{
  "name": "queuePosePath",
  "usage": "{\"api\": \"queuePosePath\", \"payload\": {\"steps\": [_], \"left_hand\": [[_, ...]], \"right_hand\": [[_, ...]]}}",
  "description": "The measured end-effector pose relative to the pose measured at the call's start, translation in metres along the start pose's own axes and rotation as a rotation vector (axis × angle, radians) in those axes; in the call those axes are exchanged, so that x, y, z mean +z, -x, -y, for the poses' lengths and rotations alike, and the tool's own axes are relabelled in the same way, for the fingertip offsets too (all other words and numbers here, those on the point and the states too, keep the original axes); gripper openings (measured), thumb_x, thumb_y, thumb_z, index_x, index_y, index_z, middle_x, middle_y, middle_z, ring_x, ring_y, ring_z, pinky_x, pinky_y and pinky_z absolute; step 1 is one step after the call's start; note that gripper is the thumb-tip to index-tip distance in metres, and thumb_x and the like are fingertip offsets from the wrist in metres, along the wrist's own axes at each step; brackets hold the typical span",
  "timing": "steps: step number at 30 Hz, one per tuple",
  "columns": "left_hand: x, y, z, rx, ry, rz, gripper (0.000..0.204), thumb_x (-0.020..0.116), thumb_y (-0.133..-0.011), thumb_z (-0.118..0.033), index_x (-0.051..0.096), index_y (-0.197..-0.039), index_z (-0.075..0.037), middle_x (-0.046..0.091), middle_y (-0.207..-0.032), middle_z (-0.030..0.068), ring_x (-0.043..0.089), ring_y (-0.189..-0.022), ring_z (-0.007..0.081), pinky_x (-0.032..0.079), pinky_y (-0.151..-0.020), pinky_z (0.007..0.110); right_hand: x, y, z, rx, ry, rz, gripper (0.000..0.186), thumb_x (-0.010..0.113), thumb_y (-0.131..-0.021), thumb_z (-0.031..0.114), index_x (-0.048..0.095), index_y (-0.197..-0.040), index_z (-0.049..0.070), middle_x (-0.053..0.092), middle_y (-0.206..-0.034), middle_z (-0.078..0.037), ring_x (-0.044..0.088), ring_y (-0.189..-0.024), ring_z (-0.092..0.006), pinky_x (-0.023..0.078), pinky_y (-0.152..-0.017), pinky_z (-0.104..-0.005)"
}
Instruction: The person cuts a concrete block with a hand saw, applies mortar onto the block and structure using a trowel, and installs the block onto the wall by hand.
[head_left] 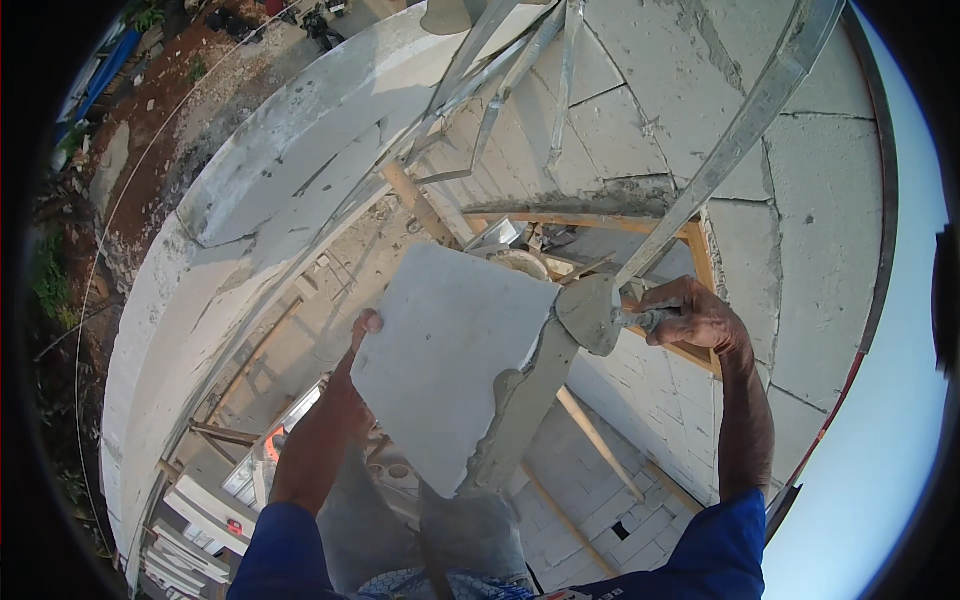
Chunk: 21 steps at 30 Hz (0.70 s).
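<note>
A pale lightweight concrete block (445,345) is held up in front of me, tilted. My left hand (366,328) grips its left edge, with the thumb showing and the other fingers hidden behind the block. Wet grey mortar (525,405) coats the block's right-hand side and laps over the edge of its face. In my right hand (697,318), the fingers are wrapped round the handle of a trowel (588,314). The trowel's mortar-smeared blade lies against the upper end of the coated side.
Block walls rise on the left (270,150) and right (740,250). A metal bar (730,150) slants across the upper right beside thinner metal struts (490,125). Below are a timber-framed opening (600,220), wooden poles (600,443) and stacked white pieces (205,510). Red soil lies outside.
</note>
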<state>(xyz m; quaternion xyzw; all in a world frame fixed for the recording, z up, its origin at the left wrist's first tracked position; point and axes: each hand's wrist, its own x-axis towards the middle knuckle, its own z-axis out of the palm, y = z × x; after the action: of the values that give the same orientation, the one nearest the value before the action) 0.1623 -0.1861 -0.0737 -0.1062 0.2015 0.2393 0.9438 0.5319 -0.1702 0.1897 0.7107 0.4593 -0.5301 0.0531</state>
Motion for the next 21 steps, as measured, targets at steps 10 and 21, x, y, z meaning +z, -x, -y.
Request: {"api": "queuePosePath", "payload": {"steps": [10, 21], "left_hand": [[-0.015, 0.020, -0.006, -0.029, -0.031, -0.077, 0.085, 0.061, -0.062, -0.033, 0.039, -0.137, 0.001, 0.056, -0.120, 0.0249, 0.060, -0.102, 0.0394, 0.054, -0.082, 0.048], [-0.054, 0.025, -0.021, 0.052, -0.025, -0.083, 0.086, 0.061, -0.063, -0.036, 0.039, -0.137, 0.001, 0.055, -0.120, 0.0247, 0.060, -0.102, 0.0387, 0.055, -0.081, 0.047]], "right_hand": [[0.033, -0.036, -0.051, 0.073, -0.182, 0.030, 0.044, 0.071, -0.060, 0.025, 0.071, -0.095, -0.002, 0.064, -0.063, -0.010, 0.061, -0.062, -0.0172, 0.048, -0.064, -0.0306], [0.210, -0.110, -0.171, 0.304, -0.173, -0.258, 0.032, 0.064, -0.076, 0.027, 0.067, -0.086, -0.004, 0.065, -0.072, -0.021, 0.065, -0.067, -0.0315, 0.050, -0.068, -0.0400]]}}
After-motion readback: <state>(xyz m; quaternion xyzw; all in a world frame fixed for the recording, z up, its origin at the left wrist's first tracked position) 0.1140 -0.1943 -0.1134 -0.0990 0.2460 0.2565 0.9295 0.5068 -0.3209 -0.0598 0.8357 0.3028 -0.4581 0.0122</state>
